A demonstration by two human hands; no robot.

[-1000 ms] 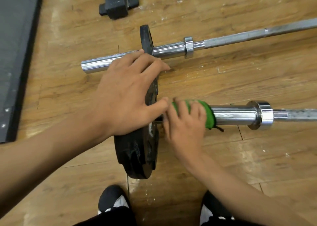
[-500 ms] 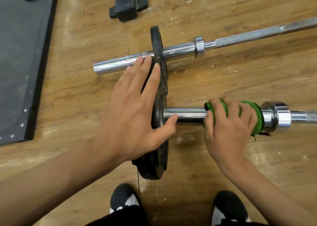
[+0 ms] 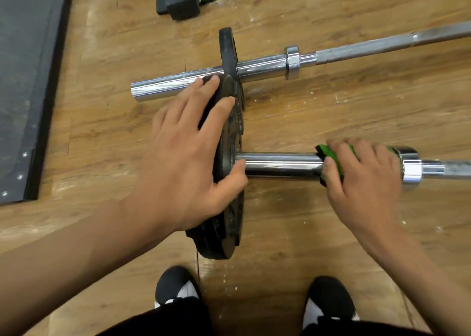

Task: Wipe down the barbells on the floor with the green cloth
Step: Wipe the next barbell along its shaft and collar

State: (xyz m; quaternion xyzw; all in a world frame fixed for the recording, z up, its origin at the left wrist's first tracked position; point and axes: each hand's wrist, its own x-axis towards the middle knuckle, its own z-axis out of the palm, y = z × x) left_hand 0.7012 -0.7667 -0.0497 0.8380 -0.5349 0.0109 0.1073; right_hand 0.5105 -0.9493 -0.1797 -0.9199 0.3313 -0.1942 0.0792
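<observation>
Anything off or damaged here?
Plates aren't seated: the near black weight plate sits far out on its chrome sleeve, away from the collar, under the left hand; the far black weight plate sits mid-sleeve. The near one's face looks scuffed.

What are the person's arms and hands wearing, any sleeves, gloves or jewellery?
Nothing is worn on them. The left hand and right hand are bare, with no gloves, rings or tape showing. The left forearm and right forearm are bare to the frame edge, with no sleeves, watch or wristbands in view. Below them are black trousers and black shoes with white patches.
</observation>
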